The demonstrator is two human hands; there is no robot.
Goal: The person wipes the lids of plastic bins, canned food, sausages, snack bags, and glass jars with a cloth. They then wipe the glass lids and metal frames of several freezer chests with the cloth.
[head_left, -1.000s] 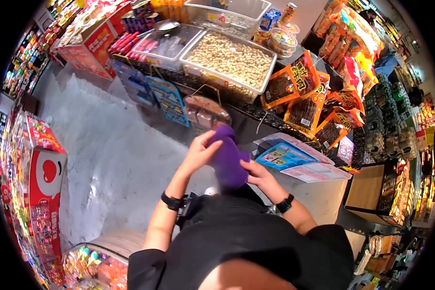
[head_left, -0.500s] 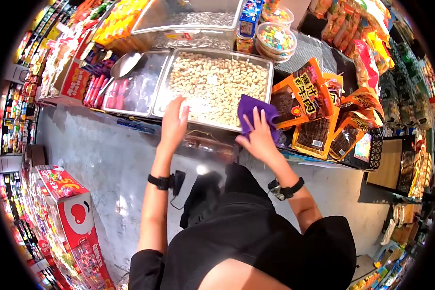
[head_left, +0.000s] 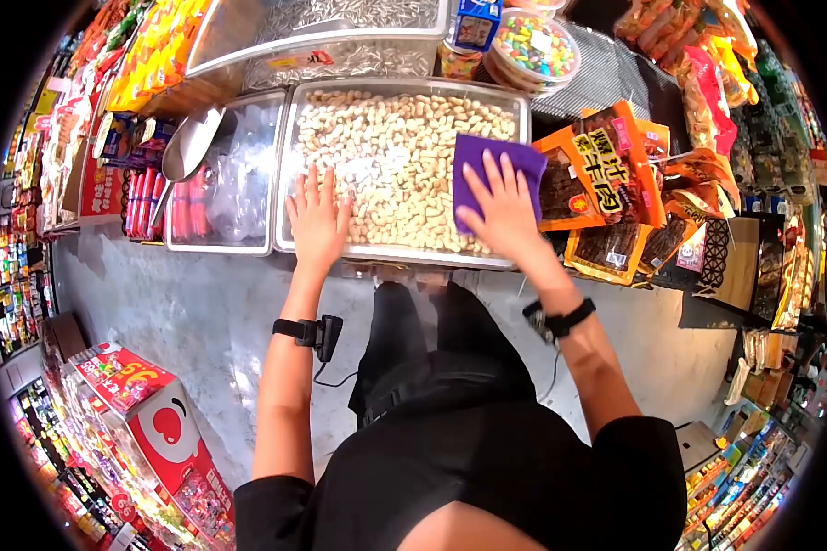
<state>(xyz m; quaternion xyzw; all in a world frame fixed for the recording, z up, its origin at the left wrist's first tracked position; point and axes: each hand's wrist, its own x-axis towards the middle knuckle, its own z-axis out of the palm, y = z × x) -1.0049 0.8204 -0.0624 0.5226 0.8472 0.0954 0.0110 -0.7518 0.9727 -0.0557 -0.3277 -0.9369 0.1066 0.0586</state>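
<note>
A wide clear bin (head_left: 402, 250) full of peanuts in their shells (head_left: 386, 174) stands in front of me. My left hand (head_left: 317, 220) lies over its front left part, fingers spread and palm down, holding nothing. At the bin's right side, a purple cloth (head_left: 469, 170) lies over the right rim. Flat on top of this cloth rests my right hand (head_left: 505, 207), its fingers apart and pointing away from me. Part of the cloth is hidden under that hand.
Left of the peanuts is a lidded bin (head_left: 248, 184) with a metal scoop (head_left: 191, 151) at its left edge. Behind stands a bin of sunflower seeds (head_left: 358, 64). Orange meat snack packs (head_left: 606, 165) crowd the right side, near a candy tub (head_left: 533, 50). A red-white box (head_left: 170, 427) stands lower left.
My left hand has turned palm down and spread its fingers over the bin. My right hand has moved slightly right with the cloth, which lies flatter. The view has shifted closer to the bins.
</note>
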